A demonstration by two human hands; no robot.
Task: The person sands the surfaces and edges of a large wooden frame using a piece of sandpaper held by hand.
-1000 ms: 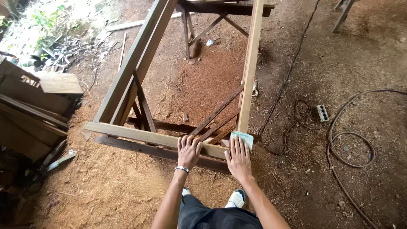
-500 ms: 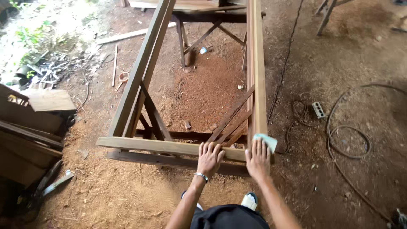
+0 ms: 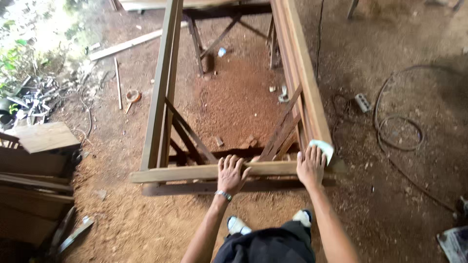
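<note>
We are standing at the near end of a long wooden frame raised on trestles above a floor of reddish sawdust. Our left hand is resting flat on the near cross rail, fingers spread and clamped on nothing, simply bracing against the wood. Our right hand is lying palm down at the near right corner, where the cross rail is meeting the right long rail, and it is pressing a pale sheet of sandpaper onto the wood; the fingers are open and laid flat over the sheet rather than curled around it, and the far edge of the sheet is peeking out beyond the fingertips.

As for how far the work stands, we are judging that the rubbing down is at the corner for now. The frame itself looks fully put together, with diagonal braces running below. We cannot tell from the colour of the wood which stretches have already been smoothed; the left long rail and most of the right one are showing no clear difference in surface.

Off to the right, a coiled cable and a small power strip are lying on the ground, well apart from the frame. Boards are stacked at the near left.
</note>
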